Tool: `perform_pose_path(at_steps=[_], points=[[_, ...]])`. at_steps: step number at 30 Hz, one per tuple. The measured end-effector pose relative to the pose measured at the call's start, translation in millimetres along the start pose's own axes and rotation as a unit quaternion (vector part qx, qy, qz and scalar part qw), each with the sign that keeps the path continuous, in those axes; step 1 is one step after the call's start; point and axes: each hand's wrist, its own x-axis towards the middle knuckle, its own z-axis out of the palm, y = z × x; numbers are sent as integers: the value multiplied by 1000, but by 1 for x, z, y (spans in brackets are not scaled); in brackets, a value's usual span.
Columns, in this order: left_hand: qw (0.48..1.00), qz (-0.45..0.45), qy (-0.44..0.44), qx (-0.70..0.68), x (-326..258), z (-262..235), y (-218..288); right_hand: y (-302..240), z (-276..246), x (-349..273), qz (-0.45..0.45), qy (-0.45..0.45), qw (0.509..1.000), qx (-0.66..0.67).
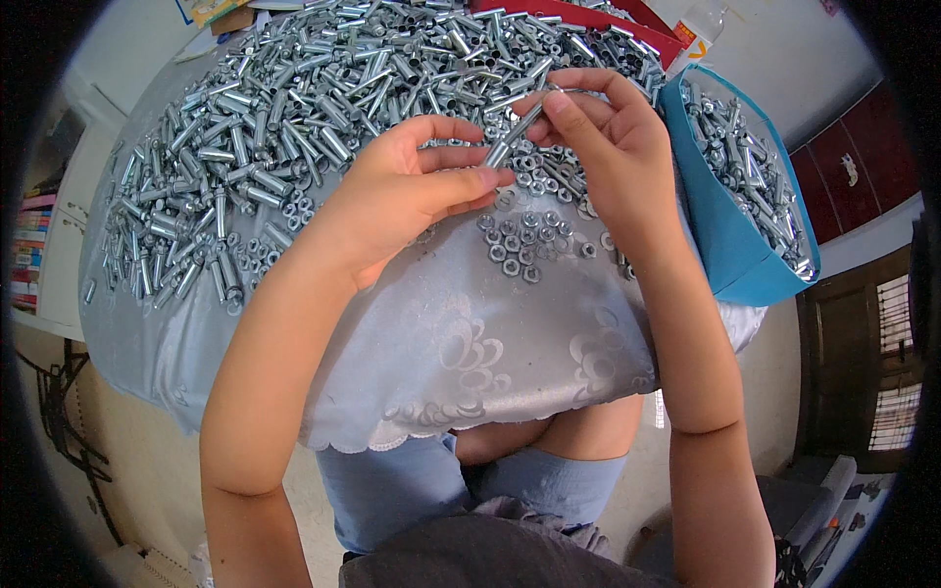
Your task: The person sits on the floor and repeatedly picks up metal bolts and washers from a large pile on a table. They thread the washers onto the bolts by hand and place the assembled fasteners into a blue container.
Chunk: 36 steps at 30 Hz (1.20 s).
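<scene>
Above the near half of the cloth-covered worktop (549, 343), both grips meet on one piece. Left grip (417, 181): closed, thumb and fingers about the wider lower end of a steel sleeve anchor (514, 138). Right grip (619, 147): closed too, thumb and fingertips pinching its thinner upper end. Anchor slants between the two, top leaning toward the right grip.

Just nearer than the grips, between them: loose cluster of hex nuts (529, 235) on the cloth. By the left fingertips, a flat ring, likely a washer (505, 200).

Beyond both grips and out to the left of the left one: broad heap of sleeve anchors (323, 108), lying every which way.

Just right of the right grip: blue bin (720, 247), open-topped, full of anchors. Farther beyond that grip: red tray (652, 34), clear plastic bottle (704, 24) beside it.
</scene>
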Motion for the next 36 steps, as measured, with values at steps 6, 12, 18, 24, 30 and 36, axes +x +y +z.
perform_pose_path(at_steps=[6, 12, 18, 24, 30, 36], points=[[1000, 18, 0, 8, 1, 2, 0, 2, 2, -2, 12, -20, 999, -22], [994, 79, 42, 62, 2, 2, 0, 9, 6, -6, -48, -103, 987, -111], [990, 127, 59, 33, 0, 0, 4, -3, 10, -13, -13, -171, 973, -155], [985, 125, 72, 96, 1, -4, 6, -2, 10, -11, 0, -100, 992, -73], [984, 108, 43, 135, -1, 7, -1, -8, 10, -14, 21, -120, 986, -114], [983, 94, 59, 146, -3, 4, 6, -12, 7, -13, 17, -113, 977, -178]])
